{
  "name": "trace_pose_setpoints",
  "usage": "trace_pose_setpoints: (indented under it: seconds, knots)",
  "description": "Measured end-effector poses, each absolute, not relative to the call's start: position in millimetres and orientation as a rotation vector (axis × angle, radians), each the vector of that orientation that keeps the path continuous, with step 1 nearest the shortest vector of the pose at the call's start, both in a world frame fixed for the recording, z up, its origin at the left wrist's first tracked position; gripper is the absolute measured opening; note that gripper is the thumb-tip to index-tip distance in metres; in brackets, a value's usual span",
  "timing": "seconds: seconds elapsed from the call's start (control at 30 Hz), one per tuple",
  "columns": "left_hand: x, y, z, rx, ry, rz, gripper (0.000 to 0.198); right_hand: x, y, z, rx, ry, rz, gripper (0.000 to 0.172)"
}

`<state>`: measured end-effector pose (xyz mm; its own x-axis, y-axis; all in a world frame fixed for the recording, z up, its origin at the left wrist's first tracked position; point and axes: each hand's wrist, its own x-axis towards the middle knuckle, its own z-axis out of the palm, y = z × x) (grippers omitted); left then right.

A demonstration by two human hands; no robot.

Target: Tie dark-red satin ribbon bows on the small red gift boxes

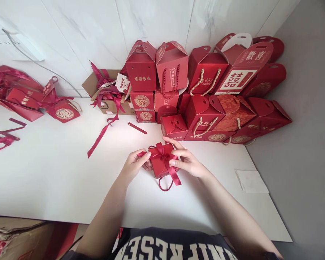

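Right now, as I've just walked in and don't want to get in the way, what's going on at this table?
A person has both hands at a small red box with a ribbon crossing its top in a bow. The left hand pinches ribbon at the box's left edge; the right hand is at the bow's right side, its grip unclear. Beyond, more red boxes are stacked against the wall, beside an open carton with ribbons in it.
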<state>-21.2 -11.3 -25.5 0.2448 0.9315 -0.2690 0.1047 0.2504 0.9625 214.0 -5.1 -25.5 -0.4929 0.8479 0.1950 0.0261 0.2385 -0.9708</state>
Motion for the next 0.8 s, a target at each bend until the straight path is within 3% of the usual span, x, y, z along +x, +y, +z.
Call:
trace_pose_setpoints:
  seconds: [0.3, 0.8]
  knots:
    - [-20.5, -11.4, -23.8, 1.149, 1.187, 0.793, 0.037, 216.7, -0.1, -44.9, -0.888, -1.488, 1.368, 0.044]
    - [-28.6, -18.6, -28.8, 1.134, 1.136, 0.745, 0.033, 218.5, -2.6, -48.7, -0.945, -1.519, 1.332, 0.041]
